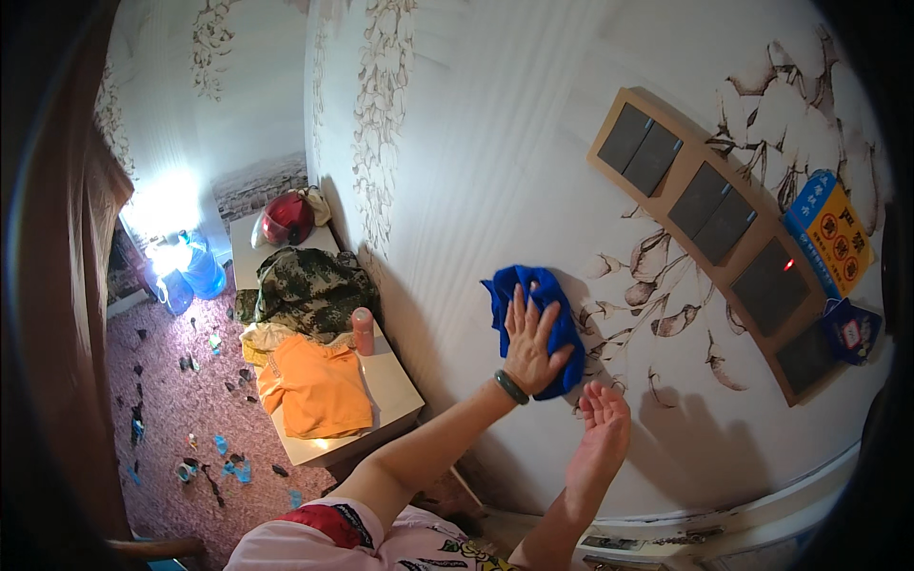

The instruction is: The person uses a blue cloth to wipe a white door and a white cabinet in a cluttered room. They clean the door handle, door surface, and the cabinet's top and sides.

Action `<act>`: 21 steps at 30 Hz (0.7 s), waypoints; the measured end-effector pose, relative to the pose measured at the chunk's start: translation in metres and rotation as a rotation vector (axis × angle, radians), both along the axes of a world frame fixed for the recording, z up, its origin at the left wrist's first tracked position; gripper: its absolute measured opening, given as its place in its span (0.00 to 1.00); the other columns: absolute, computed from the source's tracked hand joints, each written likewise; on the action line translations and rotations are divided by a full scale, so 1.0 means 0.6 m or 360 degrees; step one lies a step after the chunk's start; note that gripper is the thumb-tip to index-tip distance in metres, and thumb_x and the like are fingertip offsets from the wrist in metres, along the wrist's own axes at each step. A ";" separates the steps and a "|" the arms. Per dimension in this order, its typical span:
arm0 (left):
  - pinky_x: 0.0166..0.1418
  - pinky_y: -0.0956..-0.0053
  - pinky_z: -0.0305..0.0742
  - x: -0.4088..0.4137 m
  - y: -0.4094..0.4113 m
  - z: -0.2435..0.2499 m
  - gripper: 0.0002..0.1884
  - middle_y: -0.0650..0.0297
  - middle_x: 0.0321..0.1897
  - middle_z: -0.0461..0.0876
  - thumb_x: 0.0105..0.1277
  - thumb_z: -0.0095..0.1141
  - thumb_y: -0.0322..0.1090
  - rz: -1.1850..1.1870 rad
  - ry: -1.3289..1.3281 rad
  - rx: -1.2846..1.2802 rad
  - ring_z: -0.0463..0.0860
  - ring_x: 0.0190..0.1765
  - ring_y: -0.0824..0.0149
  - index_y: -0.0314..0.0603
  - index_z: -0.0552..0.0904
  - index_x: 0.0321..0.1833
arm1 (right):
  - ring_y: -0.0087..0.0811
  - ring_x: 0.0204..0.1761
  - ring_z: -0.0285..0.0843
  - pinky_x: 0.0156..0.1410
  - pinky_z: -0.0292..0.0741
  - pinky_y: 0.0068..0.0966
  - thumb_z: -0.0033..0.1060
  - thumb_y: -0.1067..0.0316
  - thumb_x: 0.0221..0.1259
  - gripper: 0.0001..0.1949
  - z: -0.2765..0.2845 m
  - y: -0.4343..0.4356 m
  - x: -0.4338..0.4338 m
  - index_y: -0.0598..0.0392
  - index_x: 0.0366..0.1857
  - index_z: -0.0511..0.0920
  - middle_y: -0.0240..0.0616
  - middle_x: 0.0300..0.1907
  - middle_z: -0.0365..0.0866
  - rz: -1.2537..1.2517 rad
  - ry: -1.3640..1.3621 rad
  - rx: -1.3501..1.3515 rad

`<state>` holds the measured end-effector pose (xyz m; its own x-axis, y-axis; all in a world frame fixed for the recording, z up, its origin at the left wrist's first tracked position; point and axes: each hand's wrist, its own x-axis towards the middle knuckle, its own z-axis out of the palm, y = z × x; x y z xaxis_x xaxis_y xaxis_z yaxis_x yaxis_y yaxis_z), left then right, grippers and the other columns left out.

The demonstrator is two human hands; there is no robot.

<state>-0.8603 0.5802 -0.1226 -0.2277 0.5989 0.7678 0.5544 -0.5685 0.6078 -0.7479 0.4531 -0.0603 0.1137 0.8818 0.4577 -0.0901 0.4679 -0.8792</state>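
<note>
My left hand (530,342), with a dark bangle (511,387) at the wrist, presses a blue cloth (568,321) flat against the wall (457,214). Its fingers are spread over the cloth, which bunches around the palm. Just below and to the right of the cloth, my right hand (605,421) is raised with nothing in it. Its palm is turned up and the fingers are loosely bent. The wallpaper behind both hands is white with brown flower prints (646,285).
A wood-coloured panel (660,207) of dark switches and sockets is on the wall at right, beside a blue-and-yellow sign (832,232). At left, a low cabinet (396,389) bears an orange garment (321,389), a camouflage garment (314,285), a pink bottle (363,332) and a red helmet (288,218). Scraps litter the carpet (164,385).
</note>
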 end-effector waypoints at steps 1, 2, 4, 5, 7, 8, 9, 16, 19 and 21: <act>0.74 0.44 0.39 -0.015 0.014 -0.003 0.35 0.41 0.72 0.51 0.54 0.60 0.43 0.0000 -0.0026 -0.0021 0.42 0.75 0.37 0.40 0.66 0.66 | 0.36 0.59 0.71 0.67 0.64 0.36 0.42 0.44 0.70 0.25 -0.004 0.005 -0.004 0.57 0.55 0.71 0.45 0.56 0.74 -0.0014 0.0022 -0.0008; 0.74 0.45 0.39 -0.030 0.029 -0.008 0.36 0.40 0.71 0.53 0.55 0.59 0.42 0.0011 -0.0092 -0.0015 0.41 0.76 0.38 0.39 0.65 0.67 | 0.36 0.59 0.71 0.66 0.64 0.35 0.43 0.44 0.70 0.25 -0.005 0.006 -0.008 0.57 0.55 0.72 0.44 0.56 0.74 -0.0014 0.0034 -0.0005; 0.75 0.49 0.39 -0.068 0.070 -0.031 0.35 0.40 0.72 0.51 0.60 0.55 0.40 0.0133 -0.0301 -0.0089 0.41 0.77 0.42 0.40 0.60 0.71 | 0.36 0.59 0.71 0.66 0.64 0.35 0.43 0.44 0.70 0.25 -0.012 0.010 -0.021 0.57 0.55 0.72 0.44 0.56 0.74 -0.0018 0.0062 -0.0070; 0.75 0.50 0.39 -0.089 0.091 -0.049 0.35 0.40 0.72 0.51 0.62 0.52 0.40 0.0192 -0.0404 -0.0145 0.41 0.77 0.43 0.40 0.58 0.72 | 0.36 0.59 0.71 0.66 0.64 0.35 0.44 0.44 0.70 0.25 -0.016 0.011 -0.026 0.57 0.55 0.71 0.43 0.56 0.75 -0.0015 0.0070 -0.0101; 0.75 0.50 0.42 -0.110 0.119 -0.066 0.30 0.42 0.74 0.48 0.66 0.48 0.35 0.0203 -0.0746 -0.0234 0.45 0.76 0.41 0.43 0.59 0.72 | 0.36 0.59 0.71 0.66 0.64 0.34 0.45 0.43 0.69 0.26 -0.024 0.005 -0.024 0.56 0.55 0.71 0.43 0.55 0.75 -0.0059 0.0038 -0.0160; 0.74 0.50 0.45 -0.128 0.165 -0.141 0.27 0.42 0.74 0.48 0.67 0.46 0.32 0.0452 -0.0433 -0.0176 0.48 0.74 0.39 0.44 0.61 0.70 | 0.36 0.59 0.71 0.66 0.64 0.34 0.45 0.43 0.68 0.26 -0.025 0.005 -0.031 0.56 0.55 0.71 0.42 0.55 0.75 -0.0022 0.0037 -0.0163; 0.74 0.50 0.49 -0.154 0.205 -0.225 0.25 0.43 0.74 0.48 0.68 0.45 0.29 0.0737 -0.0111 -0.0133 0.52 0.73 0.37 0.45 0.63 0.68 | 0.35 0.59 0.71 0.66 0.64 0.33 0.46 0.42 0.68 0.26 -0.026 0.008 -0.041 0.56 0.54 0.72 0.42 0.55 0.75 0.0030 0.0058 -0.0146; 0.73 0.50 0.51 -0.040 0.117 -0.275 0.32 0.35 0.70 0.54 0.70 0.45 0.49 0.0124 -0.1446 -0.0721 0.55 0.70 0.34 0.39 0.56 0.72 | 0.34 0.59 0.70 0.65 0.64 0.31 0.45 0.39 0.67 0.28 -0.027 0.017 -0.032 0.56 0.54 0.71 0.40 0.54 0.75 0.0098 -0.0010 -0.0126; 0.75 0.51 0.46 0.014 0.038 -0.209 0.38 0.33 0.70 0.52 0.70 0.44 0.54 0.0103 -0.1234 -0.0969 0.49 0.74 0.38 0.41 0.48 0.75 | 0.35 0.60 0.70 0.66 0.63 0.31 0.44 0.39 0.67 0.29 -0.021 0.011 -0.029 0.56 0.56 0.70 0.42 0.55 0.74 0.0168 -0.0079 -0.0121; 0.75 0.52 0.42 0.046 -0.012 -0.152 0.39 0.36 0.72 0.48 0.70 0.44 0.55 0.0039 -0.0999 -0.0968 0.43 0.76 0.41 0.44 0.44 0.76 | 0.36 0.61 0.70 0.67 0.63 0.31 0.43 0.39 0.67 0.29 -0.010 0.001 -0.023 0.56 0.57 0.70 0.42 0.56 0.74 0.0168 -0.0130 -0.0125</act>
